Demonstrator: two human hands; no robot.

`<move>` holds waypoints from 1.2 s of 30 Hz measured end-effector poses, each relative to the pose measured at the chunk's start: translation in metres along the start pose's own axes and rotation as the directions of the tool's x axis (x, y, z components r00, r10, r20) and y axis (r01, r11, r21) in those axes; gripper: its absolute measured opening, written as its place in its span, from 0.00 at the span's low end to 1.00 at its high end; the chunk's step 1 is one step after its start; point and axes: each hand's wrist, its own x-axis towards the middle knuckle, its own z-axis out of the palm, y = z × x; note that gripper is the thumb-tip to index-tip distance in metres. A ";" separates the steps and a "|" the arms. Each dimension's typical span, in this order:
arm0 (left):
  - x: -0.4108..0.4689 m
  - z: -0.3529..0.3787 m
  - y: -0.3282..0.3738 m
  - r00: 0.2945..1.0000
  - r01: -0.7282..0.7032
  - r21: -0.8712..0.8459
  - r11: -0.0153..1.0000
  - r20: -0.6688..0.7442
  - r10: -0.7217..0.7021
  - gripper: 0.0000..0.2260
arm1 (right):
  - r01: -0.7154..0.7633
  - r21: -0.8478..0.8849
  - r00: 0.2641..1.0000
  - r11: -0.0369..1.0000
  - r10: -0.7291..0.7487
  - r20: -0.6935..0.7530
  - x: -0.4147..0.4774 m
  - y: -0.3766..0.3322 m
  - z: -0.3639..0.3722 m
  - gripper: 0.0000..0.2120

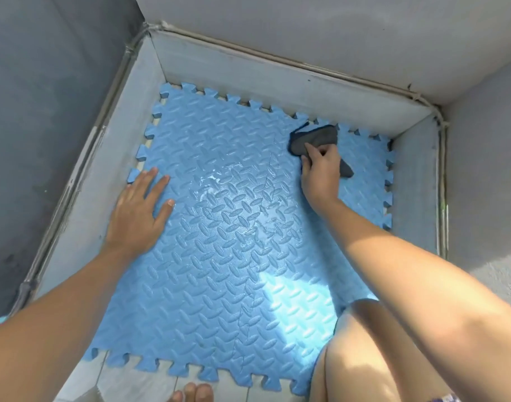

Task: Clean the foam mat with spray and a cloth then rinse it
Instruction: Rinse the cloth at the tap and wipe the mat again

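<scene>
A light blue foam mat [219, 256] with a raised tread pattern and jigsaw edges lies flat on the floor in a walled corner. Wet streaks and a little white foam glisten near its middle. My right hand [321, 172] reaches to the far right part of the mat and grips a dark grey cloth [312, 139], which is pressed on the mat's surface. My left hand [141, 210] rests flat on the mat's left edge, fingers spread, holding nothing. No spray bottle is in view.
Grey skirting walls [248, 74] close the mat in on the left, far and right sides. Pale floor tiles [126, 381] show at the near edge, with my toes [193, 394] there. My bent knee [373, 352] sits over the mat's near right corner.
</scene>
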 end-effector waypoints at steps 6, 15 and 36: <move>0.001 0.001 0.002 1.000 0.007 -0.005 1.000 -0.031 -0.007 0.27 | 0.404 0.132 0.897 0.905 -0.420 0.138 -0.019 -0.151 0.074 0.16; 0.001 0.000 -0.002 0.999 -0.010 -0.035 0.999 -0.047 0.008 0.27 | 0.444 -0.028 0.879 0.896 -0.429 0.207 0.039 -0.191 0.100 0.18; -0.001 -0.010 0.002 1.000 0.003 -0.058 0.998 0.001 -0.003 0.28 | 0.297 -0.013 0.868 0.955 -0.264 0.421 -0.123 -0.062 -0.021 0.17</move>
